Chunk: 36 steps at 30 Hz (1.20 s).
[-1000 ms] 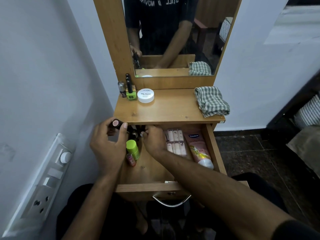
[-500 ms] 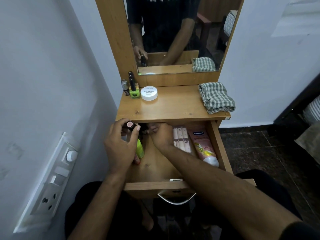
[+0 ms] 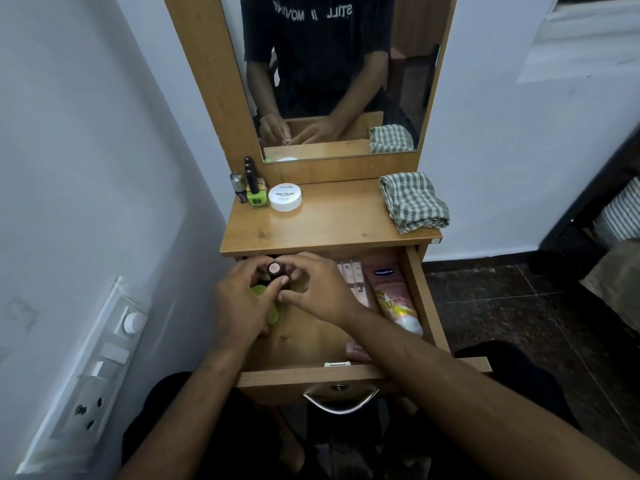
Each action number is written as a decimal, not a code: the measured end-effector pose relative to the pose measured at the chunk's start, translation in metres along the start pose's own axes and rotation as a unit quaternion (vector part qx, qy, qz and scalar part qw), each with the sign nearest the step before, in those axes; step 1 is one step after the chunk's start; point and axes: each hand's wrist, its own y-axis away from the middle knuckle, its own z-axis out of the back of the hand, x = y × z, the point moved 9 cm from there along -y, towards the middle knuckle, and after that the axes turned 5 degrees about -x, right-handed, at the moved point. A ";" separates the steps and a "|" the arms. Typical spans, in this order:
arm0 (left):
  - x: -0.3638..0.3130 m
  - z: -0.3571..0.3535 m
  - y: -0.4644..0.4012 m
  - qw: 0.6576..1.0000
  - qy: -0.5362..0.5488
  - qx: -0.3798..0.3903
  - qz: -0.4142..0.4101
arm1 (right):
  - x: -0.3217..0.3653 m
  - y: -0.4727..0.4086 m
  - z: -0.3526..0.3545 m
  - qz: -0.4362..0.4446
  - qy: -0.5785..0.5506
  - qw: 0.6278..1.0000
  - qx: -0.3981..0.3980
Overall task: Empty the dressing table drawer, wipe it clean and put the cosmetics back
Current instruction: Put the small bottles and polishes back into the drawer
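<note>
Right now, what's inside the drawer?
In the drawer: Vaseline tube, pink tubes, a green bottle half under the left hand. Both hands hide the back-left corner.

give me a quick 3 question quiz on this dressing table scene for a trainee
1. True or false: the checked cloth lies inside the open drawer.
2. Which stands beside the white nail polish tub on the tabletop? A) a green nail polish bottle B) a hairbrush C) a comb
3. What does the left hand grip?

Key
1. False: it lies on the tabletop, at the right.
2. A: the green nail polish bottle.
3. A small dark tube with a pale pink end, held over the drawer; the fingers of the right hand touch it too.
</note>
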 end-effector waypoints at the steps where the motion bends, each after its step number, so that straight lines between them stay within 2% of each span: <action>1: 0.002 -0.001 0.000 1.000 0.001 0.002 0.008 | 0.000 -0.001 -0.002 0.005 0.006 1.000 -0.010; 4: 0.010 -0.003 -0.001 1.000 0.000 0.006 0.025 | -0.006 -0.003 -0.003 -0.013 0.007 0.999 -0.035; 9: 0.005 -0.005 0.001 1.000 -0.027 0.011 -0.009 | -0.029 -0.004 0.004 -0.101 0.019 0.992 -0.073; 16: 0.006 -0.005 0.001 0.999 -0.050 0.013 -0.013 | -0.045 -0.012 0.003 -0.162 0.079 0.980 -0.088; 30: 0.005 0.001 0.002 0.998 -0.053 -0.009 -0.015 | -0.065 -0.022 -0.014 -0.200 0.066 0.971 -0.109; 36: 0.006 0.002 0.004 0.998 -0.056 -0.021 -0.023 | -0.075 -0.023 -0.009 -0.179 0.079 0.975 -0.109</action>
